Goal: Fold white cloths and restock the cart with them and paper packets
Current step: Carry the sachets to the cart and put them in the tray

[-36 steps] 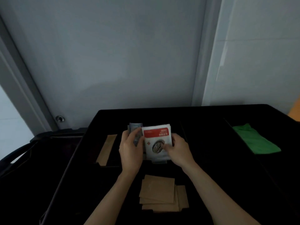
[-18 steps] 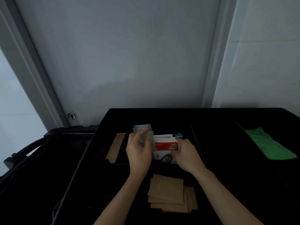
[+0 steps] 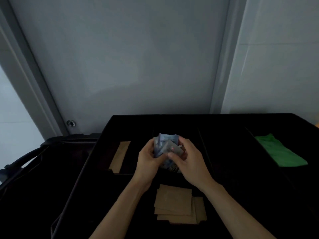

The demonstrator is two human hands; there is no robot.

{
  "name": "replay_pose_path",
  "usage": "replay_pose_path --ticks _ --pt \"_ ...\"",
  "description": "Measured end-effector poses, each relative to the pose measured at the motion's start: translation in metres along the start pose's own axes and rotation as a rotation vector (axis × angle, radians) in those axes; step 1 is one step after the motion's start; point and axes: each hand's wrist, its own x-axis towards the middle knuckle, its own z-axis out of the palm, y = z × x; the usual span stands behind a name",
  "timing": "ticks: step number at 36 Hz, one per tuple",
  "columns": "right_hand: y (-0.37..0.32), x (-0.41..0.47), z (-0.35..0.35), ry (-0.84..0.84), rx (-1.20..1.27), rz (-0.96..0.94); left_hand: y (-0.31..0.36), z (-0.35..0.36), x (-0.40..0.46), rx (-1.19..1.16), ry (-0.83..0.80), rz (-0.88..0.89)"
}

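Packets (image 3: 166,149) are up in both hands, held over a middle slot at the back of the black cart (image 3: 224,121). They look like small blue-grey paper packs, but they are blurry. Some things look done. Brown flat packets (image 3: 174,201) lie in a pile in the near slot, and one brown packet (image 3: 120,156) stands in the slot to the left. A green cloth (image 3: 279,152) lies in the slot on the right. No white cloths can be seen, so I think the folding is left to do, and these packs have to go in too.

The left hand (image 3: 148,159) curls round the left side of the packs, thumb on the front. The right hand (image 3: 188,159) pinches them from the right, fingers bent. Neither one is flat or loose.
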Motion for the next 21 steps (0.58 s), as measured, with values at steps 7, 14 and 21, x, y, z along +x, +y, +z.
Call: replay_pose_path --ticks 7,14,21 --pt "0.006 0.003 -0.005 0.068 -0.03 0.042 0.005 0.0 0.0 0.086 -0.068 -0.034" --pt "0.009 0.004 -0.003 -0.007 -0.015 0.02 0.015 -0.003 0.001 0.154 -0.154 -0.1" --pt "0.001 0.001 -0.003 0.01 0.036 0.084 0.027 0.003 -0.011 0.229 -0.087 -0.162"
